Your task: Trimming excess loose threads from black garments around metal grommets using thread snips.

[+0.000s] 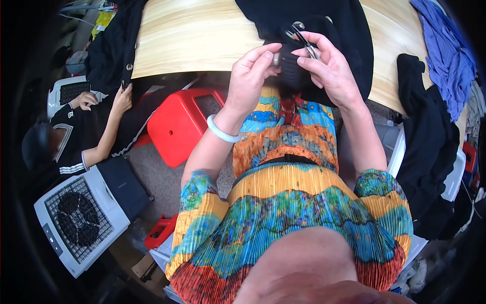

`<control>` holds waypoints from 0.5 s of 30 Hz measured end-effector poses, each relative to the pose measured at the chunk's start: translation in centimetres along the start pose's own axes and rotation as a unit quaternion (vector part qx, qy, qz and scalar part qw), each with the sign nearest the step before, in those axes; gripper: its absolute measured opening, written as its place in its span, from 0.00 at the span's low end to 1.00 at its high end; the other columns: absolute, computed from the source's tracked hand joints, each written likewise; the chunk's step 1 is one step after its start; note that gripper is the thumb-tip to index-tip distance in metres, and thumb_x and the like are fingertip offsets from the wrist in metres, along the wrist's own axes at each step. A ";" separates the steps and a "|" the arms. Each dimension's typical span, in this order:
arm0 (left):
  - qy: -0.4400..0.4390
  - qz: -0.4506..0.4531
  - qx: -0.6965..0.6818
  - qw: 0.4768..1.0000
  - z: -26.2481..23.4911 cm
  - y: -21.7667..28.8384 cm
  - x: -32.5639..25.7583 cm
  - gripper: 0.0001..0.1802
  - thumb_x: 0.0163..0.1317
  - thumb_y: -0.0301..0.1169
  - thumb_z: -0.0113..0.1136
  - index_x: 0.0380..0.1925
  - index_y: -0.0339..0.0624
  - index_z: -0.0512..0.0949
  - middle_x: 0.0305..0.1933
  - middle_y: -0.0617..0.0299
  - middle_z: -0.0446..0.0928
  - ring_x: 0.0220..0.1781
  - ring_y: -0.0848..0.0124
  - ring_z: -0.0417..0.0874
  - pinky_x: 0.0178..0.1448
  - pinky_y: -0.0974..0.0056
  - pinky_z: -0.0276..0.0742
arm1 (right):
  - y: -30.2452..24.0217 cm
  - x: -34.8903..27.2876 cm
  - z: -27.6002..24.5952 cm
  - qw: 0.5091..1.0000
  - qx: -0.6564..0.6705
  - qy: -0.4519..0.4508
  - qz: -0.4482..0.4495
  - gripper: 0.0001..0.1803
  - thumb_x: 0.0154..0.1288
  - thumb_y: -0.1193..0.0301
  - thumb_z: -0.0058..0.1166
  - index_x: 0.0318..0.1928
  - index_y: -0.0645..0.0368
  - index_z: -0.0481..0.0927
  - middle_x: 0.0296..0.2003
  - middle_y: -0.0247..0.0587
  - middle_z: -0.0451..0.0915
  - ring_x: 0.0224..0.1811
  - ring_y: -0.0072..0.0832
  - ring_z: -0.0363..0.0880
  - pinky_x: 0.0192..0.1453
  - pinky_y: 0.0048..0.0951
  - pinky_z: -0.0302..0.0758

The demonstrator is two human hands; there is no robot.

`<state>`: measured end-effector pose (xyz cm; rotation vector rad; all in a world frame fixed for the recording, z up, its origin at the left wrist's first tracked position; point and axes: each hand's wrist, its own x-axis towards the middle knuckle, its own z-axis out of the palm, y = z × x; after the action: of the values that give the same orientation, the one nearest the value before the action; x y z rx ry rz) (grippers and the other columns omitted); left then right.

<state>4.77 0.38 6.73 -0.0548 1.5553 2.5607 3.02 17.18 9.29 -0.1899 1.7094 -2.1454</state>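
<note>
My right hand [331, 71] is closed around a pair of small dark-handled thread snips [306, 44], held above the black knit garment [324, 30]. Opposite it, my left hand [250, 71] pinches a small pale button [276, 59] at the garment's ribbed edge. Its other fingers are partly hidden behind the thumb. The garment hangs off the near edge of the table over my lap, and another shiny button [299, 25] shows on it just beyond the snips.
Garments lie around the wood-topped table [192, 35]: blue cloth [445, 61] and black clothing [425, 131] at the right. A red plastic stool [174, 126] stands at the left. A co-worker [66, 137] there handles another black garment [114, 50], beside a grey fan unit [81, 218].
</note>
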 end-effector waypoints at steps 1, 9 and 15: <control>0.007 0.011 0.007 1.000 -0.3 -0.3 0.0 0.13 0.59 0.26 0.50 0.43 0.34 0.72 0.35 0.62 0.76 0.34 0.79 0.75 0.38 0.76 0.72 | 0.2 0.0 -0.2 1.000 0.000 0.000 0.000 0.21 0.56 0.76 0.49 0.52 0.61 0.64 0.34 0.34 0.75 0.23 0.07 0.66 0.24 0.10 0.62; -0.037 0.122 0.249 0.960 0.5 -1.1 -0.4 0.08 0.54 0.18 0.53 0.35 0.32 0.74 0.30 0.63 0.74 0.29 0.82 0.73 0.31 0.79 0.69 | 0.5 0.2 -1.4 0.987 0.153 0.015 0.041 0.18 0.56 0.78 0.41 0.50 0.63 0.66 0.27 0.29 0.71 0.11 0.08 0.54 0.14 0.11 0.55; -0.022 0.038 0.067 0.997 0.5 1.3 -0.1 0.04 0.59 0.24 0.50 0.32 0.35 0.73 0.26 0.63 0.73 0.24 0.80 0.72 0.27 0.79 0.67 | 2.1 0.7 -4.0 0.921 0.371 -0.041 0.112 0.20 0.55 0.75 0.36 0.50 0.64 0.67 0.13 0.23 0.61 0.08 0.10 0.52 0.12 0.13 0.55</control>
<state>4.70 0.21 8.16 0.0767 1.7399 2.4885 1.50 20.12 6.16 0.1236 0.7297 -2.3880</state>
